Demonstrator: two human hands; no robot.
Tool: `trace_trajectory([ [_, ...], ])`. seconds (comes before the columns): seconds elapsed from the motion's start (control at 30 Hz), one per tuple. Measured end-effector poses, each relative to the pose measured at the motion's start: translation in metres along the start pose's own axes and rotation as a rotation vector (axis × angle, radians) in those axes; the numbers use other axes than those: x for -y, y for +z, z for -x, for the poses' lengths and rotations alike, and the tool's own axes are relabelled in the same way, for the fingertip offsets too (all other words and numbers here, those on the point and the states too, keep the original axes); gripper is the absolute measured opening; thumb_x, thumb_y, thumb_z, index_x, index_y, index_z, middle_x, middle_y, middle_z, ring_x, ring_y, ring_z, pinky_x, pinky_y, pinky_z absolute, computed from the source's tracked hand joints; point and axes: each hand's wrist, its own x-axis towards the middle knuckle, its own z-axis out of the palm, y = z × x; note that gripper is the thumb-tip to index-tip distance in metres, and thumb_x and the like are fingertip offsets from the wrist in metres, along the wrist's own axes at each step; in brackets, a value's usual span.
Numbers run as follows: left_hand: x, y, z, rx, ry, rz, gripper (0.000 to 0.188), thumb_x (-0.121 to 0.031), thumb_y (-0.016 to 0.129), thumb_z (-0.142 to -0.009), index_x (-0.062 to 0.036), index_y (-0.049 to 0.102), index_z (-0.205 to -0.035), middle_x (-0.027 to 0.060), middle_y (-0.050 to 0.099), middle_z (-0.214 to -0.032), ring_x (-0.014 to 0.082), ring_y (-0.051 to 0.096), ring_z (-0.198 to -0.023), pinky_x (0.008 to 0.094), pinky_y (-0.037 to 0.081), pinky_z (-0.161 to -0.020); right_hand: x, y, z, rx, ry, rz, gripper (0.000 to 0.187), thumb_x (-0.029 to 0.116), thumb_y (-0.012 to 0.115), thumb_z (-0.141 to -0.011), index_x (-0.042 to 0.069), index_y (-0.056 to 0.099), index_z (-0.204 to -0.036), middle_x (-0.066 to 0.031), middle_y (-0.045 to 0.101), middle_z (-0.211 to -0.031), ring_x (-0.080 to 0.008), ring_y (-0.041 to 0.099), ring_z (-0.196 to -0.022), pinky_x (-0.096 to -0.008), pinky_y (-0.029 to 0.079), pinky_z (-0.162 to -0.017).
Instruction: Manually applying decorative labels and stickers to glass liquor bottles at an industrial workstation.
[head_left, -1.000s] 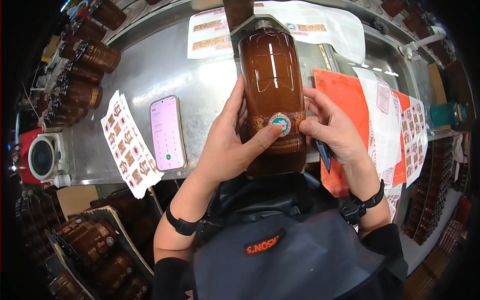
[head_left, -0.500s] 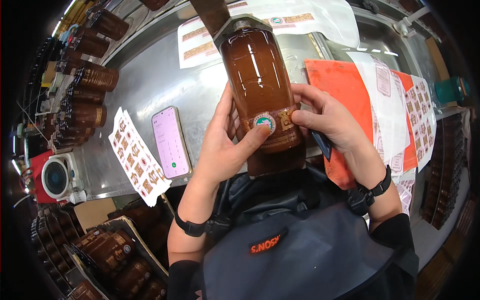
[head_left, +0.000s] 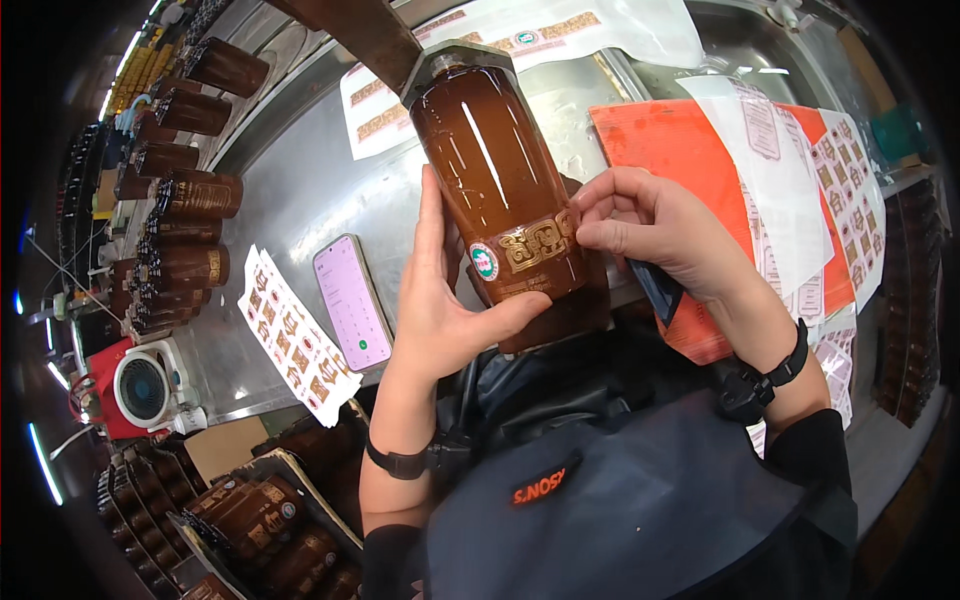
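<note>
The bottle [head_left: 490,150], brown and glossy, is in front of the person at the near edge of the desk [head_left: 225,365], its base close to the apron [head_left: 600,500] and its neck pointing away and slightly left, up against a metal bracket [head_left: 370,35]. The left hand [head_left: 435,315] is clamped on the bottle: its fingers run along the left side, and the thumb lies across the lower front, just below the label [head_left: 530,247]. This label is a brown and gold band around the lower part, with a round green and white badge [head_left: 484,262] toward its left. The right hand [head_left: 665,240] is at the label's right end, thumb and forefinger close together there; whether they pinch the label's edge cannot be told. The same hand also grips a dark blue blade [head_left: 660,292], which sticks out below the palm. Left of the bottle lie a phone [head_left: 352,300] with its screen lit and, beside it, a sticker sheet [head_left: 295,335] reaching over the desk's near edge. To the right is an orange board [head_left: 650,145], partly covered by white papers [head_left: 765,190]. Beyond the bottle a backing sheet [head_left: 650,25] is spread out. A small fan [head_left: 145,388] stands at far left.
</note>
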Motion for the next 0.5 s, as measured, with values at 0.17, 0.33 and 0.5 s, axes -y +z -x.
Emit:
trace_trajectory([
  [0.17, -0.014, 0.016, -0.005, -0.138, -0.111, 0.264, 0.079, -0.007, 0.057, -0.095, 0.0052, 0.005, -0.153, 0.0206, 0.038, -0.148, 0.0244, 0.045, -0.131, 0.0362, 0.035, -0.109, 0.000, -0.005, -0.005, 0.005, 0.027, -0.089, 0.017, 0.018, 0.072, -0.087, 0.007, 0.062, -0.095, 0.0031, 0.062, -0.083, -0.0035, 0.055, -0.067, -0.0191, 0.043, -0.060],
  [0.33, -0.006, 0.021, -0.006, -0.172, -0.050, 0.137, 0.079, -0.010, 0.061, -0.094, 0.0077, 0.009, -0.152, 0.0200, 0.042, -0.144, 0.0235, 0.047, -0.128, 0.0348, 0.036, -0.108, 0.004, -0.006, -0.005, 0.000, 0.026, -0.061, 0.014, 0.018, 0.072, -0.086, 0.009, 0.062, -0.089, 0.0037, 0.061, -0.077, -0.0031, 0.054, -0.064, -0.0188, 0.042, -0.058],
  [0.5, -0.008, 0.021, -0.006, -0.142, -0.045, 0.132, 0.081, -0.011, 0.062, -0.094, 0.0086, 0.008, -0.151, 0.0198, 0.044, -0.142, 0.0236, 0.049, -0.127, 0.0346, 0.037, -0.108, 0.013, -0.005, 0.004, -0.009, -0.019, -0.073, 0.014, 0.013, 0.070, -0.087, 0.008, 0.060, -0.095, 0.0029, 0.061, -0.079, -0.0024, 0.054, -0.065, -0.0173, 0.042, -0.057],
])
